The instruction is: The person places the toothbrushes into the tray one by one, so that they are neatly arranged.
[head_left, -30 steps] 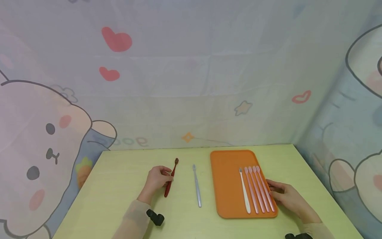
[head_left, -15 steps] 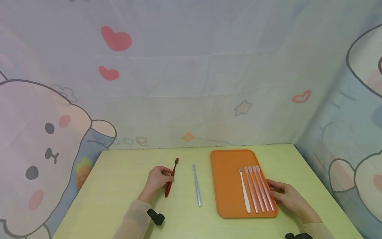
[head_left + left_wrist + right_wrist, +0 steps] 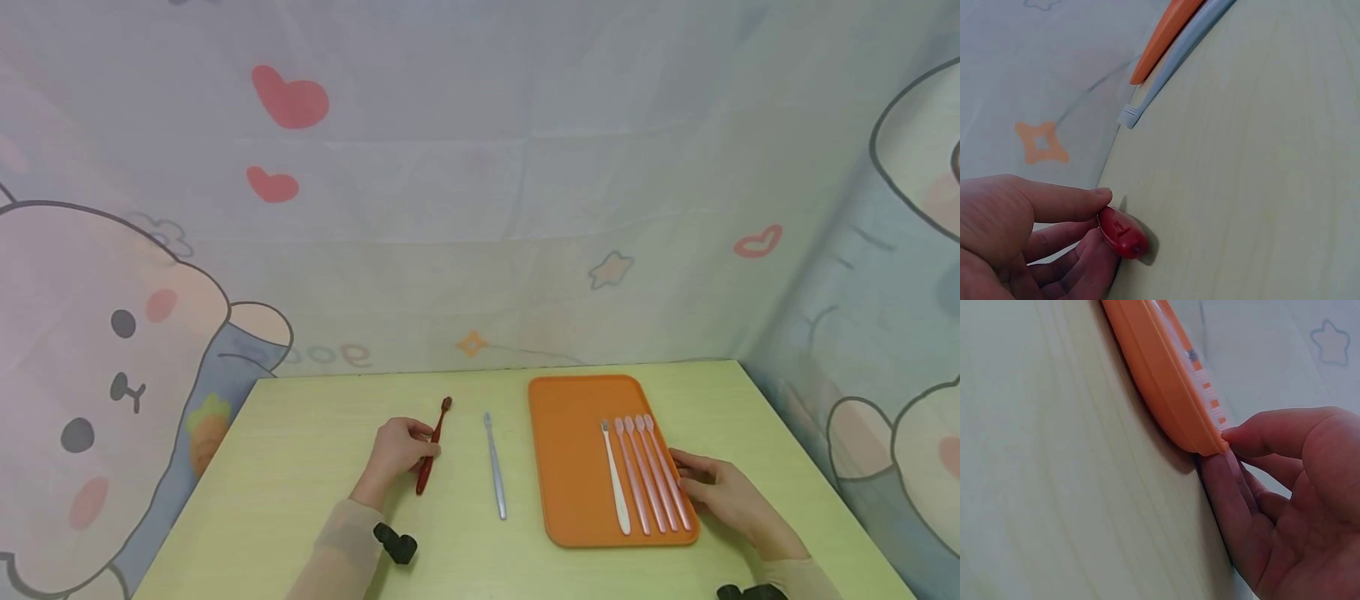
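My left hand [image 3: 399, 451] pinches a dark red toothbrush [image 3: 424, 477] between thumb and fingers at the left of the table. In the left wrist view, the rounded end of its handle [image 3: 1124, 234] shows, slightly above or on the tabletop; I cannot tell which. A blue-grey toothbrush [image 3: 495, 471] lies between that hand and an orange tray [image 3: 570, 467]. On the tray's right half, a white toothbrush [image 3: 617, 487] lies beside several pink toothbrushes [image 3: 651, 483]. My right hand [image 3: 720, 492] grips the tray's right rim, thumb on top and fingers beneath in the right wrist view.
The pale yellow table [image 3: 300, 467] ends at a cloth backdrop [image 3: 450, 208] printed with cartoon figures along its back. Another printed cloth [image 3: 840, 358] hangs at the right side. A small black camera [image 3: 396, 543] sits on the left wrist.
My left hand has shifted very slightly to the right with the red toothbrush. The right hand, tray and other toothbrushes look unchanged.
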Tool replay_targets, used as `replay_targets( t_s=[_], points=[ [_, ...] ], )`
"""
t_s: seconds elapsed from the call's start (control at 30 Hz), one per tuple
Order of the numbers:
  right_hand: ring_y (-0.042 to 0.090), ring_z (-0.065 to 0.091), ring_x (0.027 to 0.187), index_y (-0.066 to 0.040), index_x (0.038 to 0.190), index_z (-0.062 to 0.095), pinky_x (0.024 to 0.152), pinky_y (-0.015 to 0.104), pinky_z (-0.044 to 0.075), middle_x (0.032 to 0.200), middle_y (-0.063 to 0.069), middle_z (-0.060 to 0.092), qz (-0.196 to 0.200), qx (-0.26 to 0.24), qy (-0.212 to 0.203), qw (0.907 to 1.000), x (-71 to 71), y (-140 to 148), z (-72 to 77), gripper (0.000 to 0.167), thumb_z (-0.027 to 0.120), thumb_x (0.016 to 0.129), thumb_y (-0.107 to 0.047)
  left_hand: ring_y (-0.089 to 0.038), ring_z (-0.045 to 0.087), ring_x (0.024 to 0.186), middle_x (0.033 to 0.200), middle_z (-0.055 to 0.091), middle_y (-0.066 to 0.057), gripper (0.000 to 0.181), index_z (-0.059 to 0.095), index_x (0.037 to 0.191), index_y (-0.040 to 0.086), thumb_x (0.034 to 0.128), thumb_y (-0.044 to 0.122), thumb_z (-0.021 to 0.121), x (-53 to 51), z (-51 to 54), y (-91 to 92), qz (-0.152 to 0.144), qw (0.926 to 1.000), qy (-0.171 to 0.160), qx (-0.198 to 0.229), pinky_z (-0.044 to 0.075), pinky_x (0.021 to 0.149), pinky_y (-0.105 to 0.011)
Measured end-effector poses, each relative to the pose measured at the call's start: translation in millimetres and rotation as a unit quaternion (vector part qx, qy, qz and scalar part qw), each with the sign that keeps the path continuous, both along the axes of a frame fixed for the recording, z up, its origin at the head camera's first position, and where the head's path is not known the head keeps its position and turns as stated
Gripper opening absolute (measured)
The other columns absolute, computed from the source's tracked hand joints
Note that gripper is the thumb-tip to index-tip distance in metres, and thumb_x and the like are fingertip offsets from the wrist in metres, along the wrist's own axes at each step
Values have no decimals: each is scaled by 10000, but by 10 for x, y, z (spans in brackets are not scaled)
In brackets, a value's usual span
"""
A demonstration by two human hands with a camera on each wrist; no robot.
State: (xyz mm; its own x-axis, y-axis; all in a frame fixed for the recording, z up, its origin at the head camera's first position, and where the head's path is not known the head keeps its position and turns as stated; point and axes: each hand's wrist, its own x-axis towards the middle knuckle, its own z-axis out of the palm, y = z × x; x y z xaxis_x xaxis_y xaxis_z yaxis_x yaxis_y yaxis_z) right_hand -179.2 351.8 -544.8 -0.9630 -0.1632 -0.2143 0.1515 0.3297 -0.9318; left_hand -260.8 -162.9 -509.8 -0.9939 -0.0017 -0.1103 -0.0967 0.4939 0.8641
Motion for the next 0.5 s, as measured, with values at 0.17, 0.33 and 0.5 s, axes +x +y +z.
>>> replay_targets(
  t_s=[0.17, 0.33, 0.5],
  points=[
    [410, 593, 1326, 110, 1603, 351, 886, 393, 637, 1550, 358, 469, -30, 78, -2, 10000, 4, -10, 16, 601, 601, 1096, -95, -167, 657, 608, 880, 712, -117, 285, 745, 1105, -87, 843, -24, 836, 0, 7, 2, -37, 10000, -31, -8, 593, 541, -303],
    [423, 583, 1336, 109, 1604, 351, 885, 395, 638, 1554, 360, 464, -46, 87, 1, 10000, 7, -19, 28, 600, 598, 1095, -89, -179, 685, 601, 893, 718, -116, 309, 741, 1125, -91, 840, -15, 831, -3, 12, 15, -86, 9999, -128, 25, 607, 549, -321],
    [413, 594, 1325, 109, 1603, 353, 882, 394, 638, 1548, 359, 471, -60, 58, -13, 10000, 4, -14, 20, 605, 605, 1094, -97, -180, 688, 605, 895, 720, -115, 309, 738, 1128, -90, 840, -20, 827, -3, 11, 24, -73, 9998, -168, 16, 610, 549, -323]
  ],
)
